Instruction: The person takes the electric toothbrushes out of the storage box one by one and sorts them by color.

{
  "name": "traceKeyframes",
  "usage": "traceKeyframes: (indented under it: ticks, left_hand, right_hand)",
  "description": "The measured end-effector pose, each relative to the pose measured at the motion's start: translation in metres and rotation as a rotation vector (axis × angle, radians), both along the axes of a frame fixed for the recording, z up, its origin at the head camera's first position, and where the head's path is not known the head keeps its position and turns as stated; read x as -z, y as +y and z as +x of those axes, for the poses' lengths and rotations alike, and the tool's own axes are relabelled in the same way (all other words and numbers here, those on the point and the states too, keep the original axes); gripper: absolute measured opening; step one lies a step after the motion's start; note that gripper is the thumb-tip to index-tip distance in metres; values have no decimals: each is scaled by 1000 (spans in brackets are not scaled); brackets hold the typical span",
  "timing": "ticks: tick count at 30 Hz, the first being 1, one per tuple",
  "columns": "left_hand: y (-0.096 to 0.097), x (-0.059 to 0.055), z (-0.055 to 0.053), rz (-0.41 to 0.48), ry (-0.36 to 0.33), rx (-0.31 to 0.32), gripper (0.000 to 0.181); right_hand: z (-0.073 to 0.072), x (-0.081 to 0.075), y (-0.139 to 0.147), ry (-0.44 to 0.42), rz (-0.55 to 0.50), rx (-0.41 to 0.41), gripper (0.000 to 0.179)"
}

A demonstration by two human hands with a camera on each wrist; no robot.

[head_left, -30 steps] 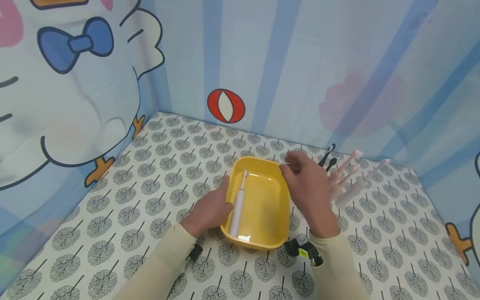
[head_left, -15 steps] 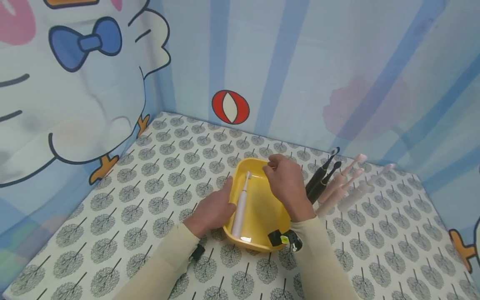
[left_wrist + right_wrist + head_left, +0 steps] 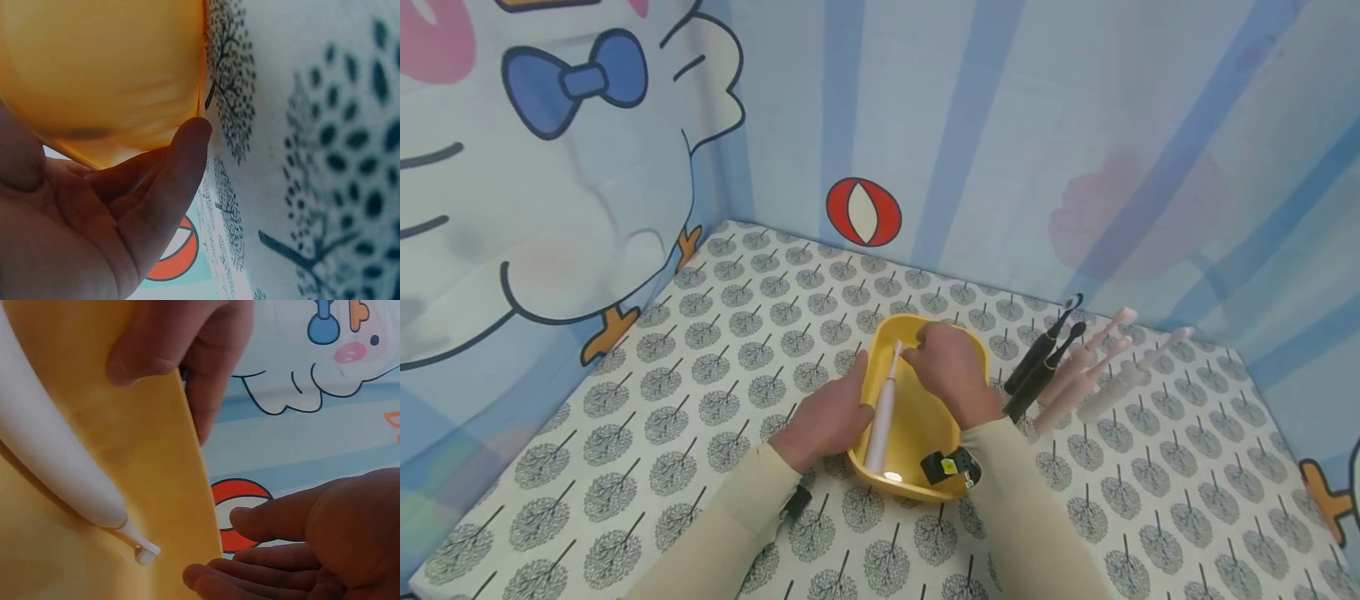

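Observation:
A yellow plastic basin (image 3: 910,490) sits on the table, and a pale electric toothbrush (image 3: 881,429) lies inside along its left side. My left hand (image 3: 829,419) grips the basin's left wall; in the right wrist view its thumb is inside the rim. In the left wrist view the fingers (image 3: 181,169) lie against the outside near the base. My right hand (image 3: 953,371) is over the basin near the brush head. In the right wrist view that hand's thumb (image 3: 275,520) is spread from its fingers, with nothing between them and the toothbrush apart from it.
Right of the basin stand two black electric toothbrushes (image 3: 1033,379), two pink ones (image 3: 1070,392) and a pale one (image 3: 1112,392). A tree-patterned cloth (image 3: 700,433) covers the table. A cartoon-printed curtain (image 3: 910,125) bounds the back and sides.
My right hand has moved left and downward from the basin's right rim toward the toothbrush head. The left hand has kept its hold on the basin, which stays in place.

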State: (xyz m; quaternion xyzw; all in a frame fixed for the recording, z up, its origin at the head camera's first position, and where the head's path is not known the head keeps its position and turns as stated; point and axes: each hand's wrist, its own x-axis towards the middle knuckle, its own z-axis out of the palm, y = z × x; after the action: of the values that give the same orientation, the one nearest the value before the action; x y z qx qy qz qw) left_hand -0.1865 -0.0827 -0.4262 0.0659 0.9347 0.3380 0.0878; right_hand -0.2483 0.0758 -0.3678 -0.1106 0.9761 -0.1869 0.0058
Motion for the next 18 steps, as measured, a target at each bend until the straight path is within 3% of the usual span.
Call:
traceKeyframes:
  ticks: [4, 11, 18]
  left_hand:
    - [0, 0, 0, 3, 7, 2, 79]
    - [0, -1, 1, 18, 16, 9, 79]
    - [0, 0, 1, 25, 28, 13, 79]
  right_hand:
    - [-3, 6, -5, -64, 59, -15, 28]
    - [-2, 10, -12, -141, 52, -18, 30]
    - [-1, 13, -18, -161, 46, -13, 33]
